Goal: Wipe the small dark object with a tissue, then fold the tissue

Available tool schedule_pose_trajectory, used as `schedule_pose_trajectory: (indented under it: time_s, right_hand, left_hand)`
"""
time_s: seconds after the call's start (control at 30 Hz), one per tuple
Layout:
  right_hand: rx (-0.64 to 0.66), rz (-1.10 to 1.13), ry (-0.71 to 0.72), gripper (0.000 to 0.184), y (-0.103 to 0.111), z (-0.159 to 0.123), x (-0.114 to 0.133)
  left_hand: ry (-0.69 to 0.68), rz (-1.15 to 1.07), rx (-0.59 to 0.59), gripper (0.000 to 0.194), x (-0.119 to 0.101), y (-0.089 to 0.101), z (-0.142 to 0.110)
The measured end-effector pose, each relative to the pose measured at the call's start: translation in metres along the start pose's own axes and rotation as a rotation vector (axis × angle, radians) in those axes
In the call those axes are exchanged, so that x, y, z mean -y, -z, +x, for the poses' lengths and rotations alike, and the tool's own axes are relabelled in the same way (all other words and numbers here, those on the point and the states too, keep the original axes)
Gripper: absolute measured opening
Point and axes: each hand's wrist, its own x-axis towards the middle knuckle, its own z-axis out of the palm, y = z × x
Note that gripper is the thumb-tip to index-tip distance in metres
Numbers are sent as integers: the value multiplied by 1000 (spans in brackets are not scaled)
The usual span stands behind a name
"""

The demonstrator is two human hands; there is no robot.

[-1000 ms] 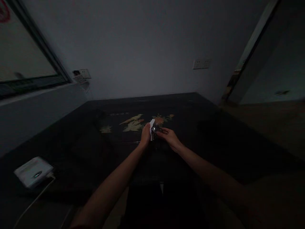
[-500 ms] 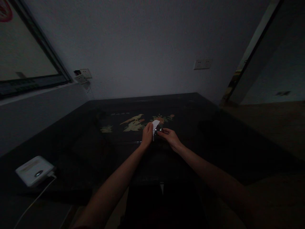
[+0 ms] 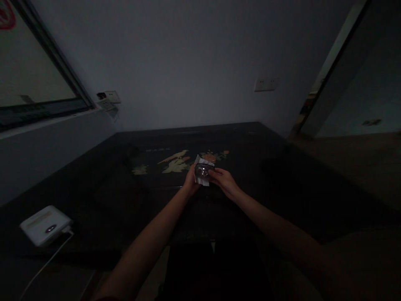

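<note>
The left hand (image 3: 190, 180), fingers curled, backs the paper (image 3: 205, 182) over the table (image 3: 150, 209), seemingly as support; the right hand's (image 3: 223, 179) nearly closed fingers pinch the shiny object (image 3: 203, 169) against it.

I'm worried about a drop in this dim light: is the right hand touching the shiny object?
Touching. The head view shows the right hand with its thumb over the right edge of the shiny object.
</note>
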Motion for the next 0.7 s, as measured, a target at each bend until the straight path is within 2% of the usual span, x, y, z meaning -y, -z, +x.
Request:
schedule_pose_trajectory:
  time_s: [0.13, 0.33, 0.53, 0.7]
  right_hand:
    - [30, 25, -2, 35, -1, -1, 1]
    - [15, 13, -2, 40, -2, -2, 1]
    - [-10, -24, 11, 40, -1, -2, 1]
    - [-66, -46, 6, 40, -1, 0, -2]
  left_hand:
    - [43, -28, 75, 20, -2, -1, -1]
    - [30, -48, 30, 21, -5, -4, -6]
    - [-155, 143, -146, 24, -4, -2, -6]
    - [-403, 470, -178, 22, -6, -3, -12]
